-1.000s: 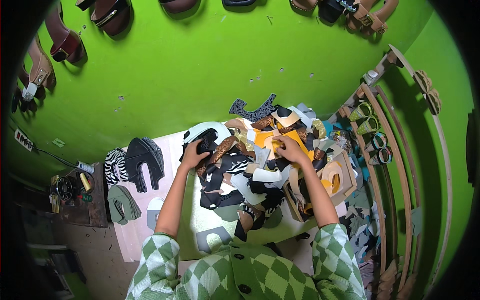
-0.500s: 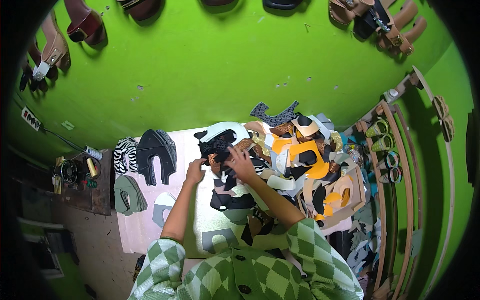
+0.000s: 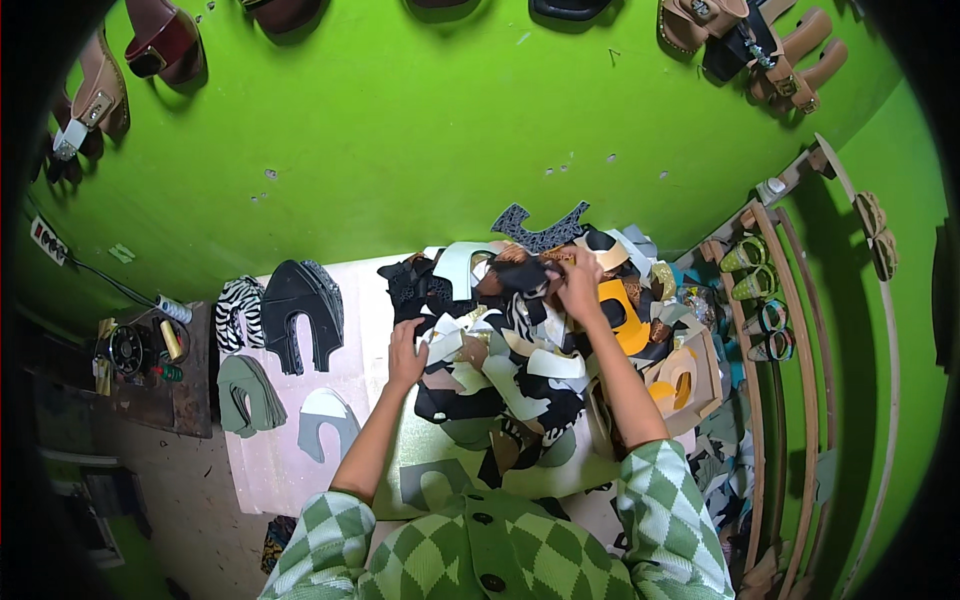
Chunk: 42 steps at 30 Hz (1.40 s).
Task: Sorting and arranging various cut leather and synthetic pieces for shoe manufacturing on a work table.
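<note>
So in the half second leading up to this, both hands were bunched together on the black cutouts at the top left of the pile. Now they've split. My right hand (image 3: 580, 285) has swung out to about 1 o'clock from the pile's middle and is pinched on a dark piece (image 3: 528, 275) near the top edge, just beside the orange cutout (image 3: 622, 318). Fingers look closed around it, grasping, though I can't tell if the piece is lifted or just pressed down.

Left hand (image 3: 405, 352) dropped back to roughly 9 o'clock, resting at the left edge of the pile (image 3: 510, 380). Fingers look spread and flat, touching the scraps rather than holding anything. Pretty sure it's released, but the fingertips are half buried so I won't swear to it.

My read: the sorting has moved on from the black stack to a new piece on the far side, with the left hand just steadying the heap.

Off to 9 o'clock on the white board (image 3: 300, 440) the sorted stuff sits apart: zebra pieces (image 3: 238, 308), black uppers (image 3: 303, 305), green ones (image 3: 248, 395) and a pale grey one (image 3: 325, 418). None of those look touched. View also shifted down a bit, more of my checked sweater (image 3: 480, 550) in frame.
</note>
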Each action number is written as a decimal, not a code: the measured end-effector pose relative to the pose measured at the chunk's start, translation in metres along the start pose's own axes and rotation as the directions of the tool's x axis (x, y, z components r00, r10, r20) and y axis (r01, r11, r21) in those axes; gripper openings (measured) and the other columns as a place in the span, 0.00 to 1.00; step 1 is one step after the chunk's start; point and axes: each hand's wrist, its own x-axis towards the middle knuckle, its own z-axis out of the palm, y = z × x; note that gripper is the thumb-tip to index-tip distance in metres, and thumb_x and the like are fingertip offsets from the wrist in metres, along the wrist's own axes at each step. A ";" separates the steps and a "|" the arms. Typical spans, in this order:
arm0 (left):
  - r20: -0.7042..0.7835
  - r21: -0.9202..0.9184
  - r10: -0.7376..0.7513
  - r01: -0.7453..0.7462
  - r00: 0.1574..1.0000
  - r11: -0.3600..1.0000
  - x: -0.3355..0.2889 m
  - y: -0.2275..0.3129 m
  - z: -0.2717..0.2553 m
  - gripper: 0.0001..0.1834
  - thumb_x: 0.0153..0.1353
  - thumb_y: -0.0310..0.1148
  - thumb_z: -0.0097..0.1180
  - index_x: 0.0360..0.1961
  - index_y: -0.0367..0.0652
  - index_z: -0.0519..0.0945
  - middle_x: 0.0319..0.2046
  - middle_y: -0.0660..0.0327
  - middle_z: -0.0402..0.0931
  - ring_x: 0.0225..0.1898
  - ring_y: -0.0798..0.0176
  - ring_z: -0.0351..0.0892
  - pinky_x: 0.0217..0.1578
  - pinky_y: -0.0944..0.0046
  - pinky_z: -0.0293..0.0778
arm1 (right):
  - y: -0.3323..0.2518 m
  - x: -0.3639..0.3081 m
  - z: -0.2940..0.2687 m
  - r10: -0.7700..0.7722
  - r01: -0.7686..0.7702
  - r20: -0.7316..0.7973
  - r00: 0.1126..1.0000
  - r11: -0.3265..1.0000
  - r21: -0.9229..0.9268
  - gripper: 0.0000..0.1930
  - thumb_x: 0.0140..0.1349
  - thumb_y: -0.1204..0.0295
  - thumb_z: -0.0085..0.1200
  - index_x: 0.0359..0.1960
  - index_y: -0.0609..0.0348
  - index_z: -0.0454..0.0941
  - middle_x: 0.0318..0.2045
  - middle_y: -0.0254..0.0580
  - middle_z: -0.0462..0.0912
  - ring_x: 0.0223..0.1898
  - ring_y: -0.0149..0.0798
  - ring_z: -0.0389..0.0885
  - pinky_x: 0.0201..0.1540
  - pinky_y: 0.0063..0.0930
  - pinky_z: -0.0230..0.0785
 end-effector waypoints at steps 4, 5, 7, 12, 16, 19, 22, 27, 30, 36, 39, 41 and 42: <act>0.113 0.081 0.081 -0.091 0.990 0.993 -0.019 0.008 0.008 0.23 0.45 0.33 0.63 0.45 0.48 0.75 0.46 0.52 0.66 0.49 0.48 0.66 0.48 0.55 0.65 | -0.002 0.006 -0.021 0.112 -0.118 -0.078 0.991 0.990 -0.082 0.12 0.40 0.71 0.65 0.28 0.58 0.79 0.39 0.38 0.74 0.48 0.43 0.67 0.52 0.40 0.52; 0.111 0.083 0.082 -0.091 0.990 0.992 -0.026 0.010 0.008 0.23 0.45 0.33 0.63 0.45 0.48 0.75 0.46 0.52 0.66 0.49 0.48 0.66 0.48 0.55 0.65 | -0.005 0.006 -0.025 0.184 -0.190 -0.053 0.981 0.974 -0.126 0.11 0.38 0.72 0.66 0.25 0.58 0.78 0.38 0.37 0.73 0.48 0.43 0.67 0.52 0.40 0.52; 0.212 0.110 0.013 -0.037 0.977 0.993 -0.039 0.013 0.005 0.19 0.46 0.32 0.63 0.42 0.45 0.77 0.46 0.50 0.67 0.49 0.48 0.66 0.51 0.56 0.63 | -0.011 0.004 -0.024 0.178 -0.178 -0.016 0.984 0.976 -0.126 0.16 0.36 0.75 0.66 0.30 0.56 0.77 0.40 0.40 0.71 0.48 0.44 0.66 0.52 0.41 0.53; 0.231 0.002 -0.019 0.019 0.973 1.000 -0.039 0.005 -0.002 0.08 0.47 0.27 0.61 0.31 0.43 0.79 0.39 0.58 0.73 0.45 0.52 0.69 0.47 0.58 0.65 | -0.041 -0.003 0.008 -0.147 0.151 0.069 0.987 0.986 -0.063 0.23 0.37 0.76 0.61 0.41 0.50 0.74 0.47 0.44 0.68 0.54 0.48 0.63 0.54 0.44 0.53; 0.199 -0.069 0.065 -0.052 0.978 0.996 -0.041 0.016 -0.009 0.07 0.46 0.25 0.61 0.29 0.42 0.79 0.37 0.60 0.73 0.43 0.54 0.69 0.45 0.60 0.66 | -0.072 -0.041 0.064 -0.375 0.425 0.366 0.851 0.903 -0.063 0.15 0.39 0.65 0.62 0.34 0.48 0.81 0.53 0.44 0.66 0.57 0.46 0.61 0.58 0.46 0.51; 0.185 -0.093 0.113 -0.097 0.976 0.991 -0.032 0.029 -0.006 0.09 0.45 0.25 0.62 0.30 0.42 0.79 0.38 0.59 0.72 0.43 0.54 0.68 0.46 0.60 0.65 | -0.052 -0.064 0.120 -0.393 0.484 0.298 0.870 0.798 -0.360 0.14 0.43 0.62 0.60 0.31 0.55 0.81 0.56 0.46 0.66 0.57 0.46 0.61 0.58 0.47 0.50; 0.097 -0.101 0.139 -0.129 0.986 0.986 -0.026 0.034 -0.010 0.07 0.48 0.26 0.61 0.30 0.42 0.78 0.38 0.58 0.71 0.42 0.53 0.69 0.45 0.60 0.66 | -0.044 -0.058 0.129 -0.340 0.437 0.312 0.887 0.838 -0.328 0.10 0.44 0.66 0.56 0.27 0.56 0.82 0.46 0.40 0.73 0.51 0.42 0.65 0.55 0.44 0.52; 0.045 -0.095 0.074 -0.069 0.996 0.993 -0.011 0.030 -0.003 0.07 0.55 0.29 0.56 0.35 0.41 0.77 0.38 0.57 0.71 0.43 0.55 0.69 0.46 0.60 0.65 | -0.042 -0.029 0.083 0.047 -0.180 0.220 0.974 0.750 0.636 0.08 0.56 0.72 0.50 0.30 0.58 0.82 0.29 0.38 0.72 0.35 0.38 0.72 0.39 0.33 0.62; 0.058 -0.379 -0.142 0.154 0.988 0.913 -0.006 0.025 0.011 0.10 0.61 0.34 0.51 0.41 0.41 0.75 0.33 0.62 0.72 0.39 0.63 0.75 0.41 0.64 0.67 | -0.040 -0.020 0.061 0.070 -0.644 0.640 0.765 0.091 0.760 0.10 0.62 0.73 0.46 0.42 0.62 0.76 0.29 0.32 0.77 0.29 0.24 0.73 0.35 0.18 0.65; 0.527 -0.700 -0.119 0.509 0.841 0.501 0.008 0.077 0.028 0.24 0.68 0.50 0.35 0.55 0.45 0.63 0.45 0.60 0.72 0.45 0.64 0.75 0.42 0.61 0.74 | -0.050 -0.037 0.035 0.158 -0.561 0.539 0.827 0.173 0.810 0.07 0.59 0.76 0.53 0.39 0.63 0.74 0.33 0.38 0.80 0.33 0.24 0.78 0.33 0.15 0.73; 0.610 -0.744 -0.166 0.632 0.775 0.217 0.013 0.100 0.025 0.20 0.66 0.43 0.45 0.54 0.44 0.63 0.43 0.59 0.74 0.42 0.64 0.78 0.37 0.65 0.76 | -0.054 -0.052 0.042 0.212 -0.554 0.523 0.826 0.132 0.822 0.09 0.55 0.80 0.57 0.36 0.64 0.72 0.32 0.41 0.80 0.31 0.29 0.80 0.30 0.18 0.77; 0.505 -0.747 -0.226 0.553 0.833 0.370 0.005 0.094 0.025 0.18 0.63 0.34 0.50 0.52 0.41 0.65 0.39 0.59 0.76 0.35 0.66 0.80 0.30 0.72 0.77 | -0.065 -0.070 0.050 0.205 -0.554 0.524 0.827 0.139 0.820 0.10 0.54 0.81 0.57 0.37 0.64 0.71 0.32 0.41 0.80 0.31 0.29 0.81 0.30 0.18 0.77; 0.488 -0.743 -0.262 0.554 0.832 0.375 0.003 0.086 0.021 0.15 0.60 0.27 0.54 0.48 0.37 0.69 0.35 0.61 0.78 0.31 0.69 0.80 0.26 0.77 0.75 | -0.068 -0.078 0.051 0.199 -0.566 0.535 0.821 0.167 0.807 0.12 0.53 0.82 0.58 0.38 0.65 0.70 0.33 0.41 0.79 0.31 0.31 0.81 0.31 0.19 0.77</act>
